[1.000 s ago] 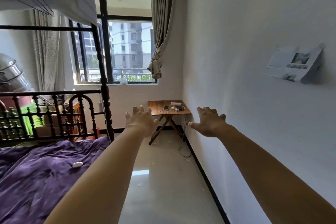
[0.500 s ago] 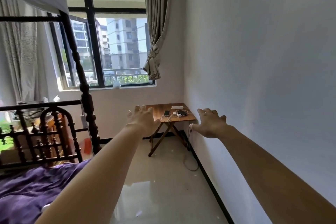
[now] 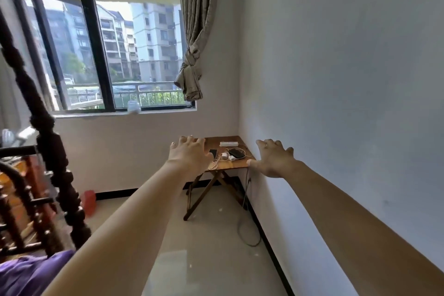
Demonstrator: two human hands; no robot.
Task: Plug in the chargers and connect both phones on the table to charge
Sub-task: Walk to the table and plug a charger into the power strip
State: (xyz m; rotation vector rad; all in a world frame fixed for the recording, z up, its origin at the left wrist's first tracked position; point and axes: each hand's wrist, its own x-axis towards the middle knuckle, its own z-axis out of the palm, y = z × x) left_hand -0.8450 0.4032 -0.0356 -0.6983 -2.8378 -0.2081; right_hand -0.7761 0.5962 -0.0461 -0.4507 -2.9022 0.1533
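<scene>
phones sit on the wooden tabletop [image 3: 236, 164] in the corner: one dark phone [image 3: 212, 153] left, another [image 3: 236, 153] right, white chargers [image 3: 228, 156] and pale cables between them, a white power strip [image 3: 228, 143] behind. i see my left hand [image 3: 189, 155] and right hand [image 3: 274, 161] outstretched, fingers spread, holding nothing.

We look from a single head-worn wide-angle camera, standing well back from the folding table [image 3: 223, 164] in the far corner and facing forward and slightly down across the floor [image 3: 211, 243] (the wall [image 3: 336, 79] close on our right), both outstretched forearms crossing the lower frame.
</scene>
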